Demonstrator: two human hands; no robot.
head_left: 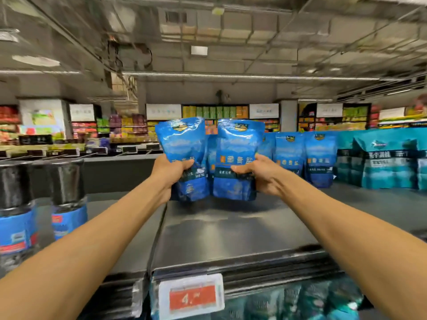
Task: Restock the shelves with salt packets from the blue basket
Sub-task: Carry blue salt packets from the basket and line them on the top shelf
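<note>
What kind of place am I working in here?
Most likely a supermarket aisle: a price tag clipped to the shelf edge, blue salt packets lined up for sale, and stocked shelving across the floor.

Person, head-camera view: two arms visible, entering from the near left and near right corners. Left hand (169,173): bare, no glove, ring or watch seen. Right hand (258,173): bare, likewise unadorned. Forearms: bare from wrist to the frame edge; no sleeve, cuff or wristband in view. Veins and tendons show faintly along the right wrist. Nothing else of the body appears.
</note>
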